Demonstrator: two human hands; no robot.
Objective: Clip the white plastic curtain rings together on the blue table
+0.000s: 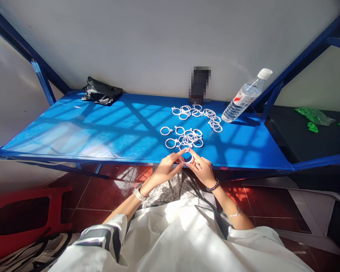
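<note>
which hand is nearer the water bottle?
Right. The right hand pinches the ring at the table's front edge, below-left of the bottle. The left hand pinches the ring's other side, farther left.

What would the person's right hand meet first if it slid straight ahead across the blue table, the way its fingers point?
Probably the near cluster of white rings, just beyond the right hand and the ring it holds; depth is uncertain.

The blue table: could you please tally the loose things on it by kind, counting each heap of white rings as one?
Heaps of white rings: 2, near heap, far heap
Water bottle: 1
Black bag: 1
Total: 4
</note>
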